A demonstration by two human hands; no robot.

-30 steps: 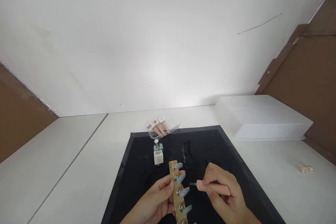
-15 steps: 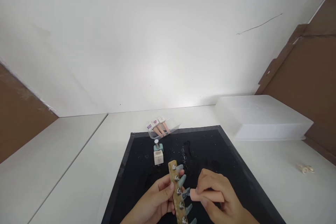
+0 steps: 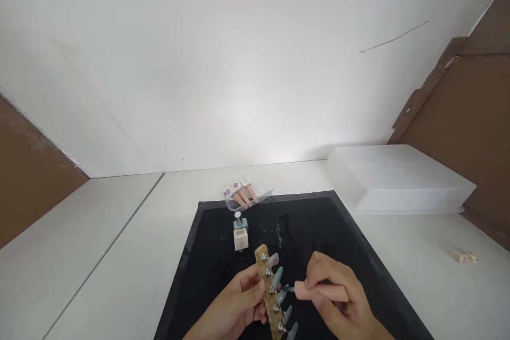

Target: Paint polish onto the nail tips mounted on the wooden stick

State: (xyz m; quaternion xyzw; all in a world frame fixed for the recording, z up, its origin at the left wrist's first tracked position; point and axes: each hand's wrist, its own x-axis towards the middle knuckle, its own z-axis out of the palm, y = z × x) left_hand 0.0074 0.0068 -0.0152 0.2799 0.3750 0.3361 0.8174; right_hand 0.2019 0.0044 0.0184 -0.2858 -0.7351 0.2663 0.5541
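Note:
My left hand (image 3: pixel 243 300) grips a narrow wooden nail-tip holder (image 3: pixel 268 292), tilted, with several metal mounts along it. False nails (image 3: pixel 277 277) stick out to the right from the mounts, some grey-green, the top one paler. In my right hand (image 3: pixel 338 297) is the pink handle of a nail polish brush (image 3: pixel 321 291), pinched between thumb and fingers. The brush tip points left, at the middle false nail (image 3: pixel 282 295); whether it touches is hard to tell. Beyond the holder stand a green polish bottle (image 3: pixel 240 224) and a white cube-shaped block (image 3: pixel 240 239).
A black mat (image 3: pixel 311 223) lies under the hands on a white table (image 3: pixel 119 255). At its back edge a clear tray (image 3: pixel 261 190) holds several pink-handled items. A translucent bin (image 3: pixel 402 180) sits at back right, and small cream pieces (image 3: pixel 465 257) lie near the right edge.
My right hand has drawn the brush slightly right and up from the middle false nail. The holder has turned slightly in my left hand, so the false nails angle more upward.

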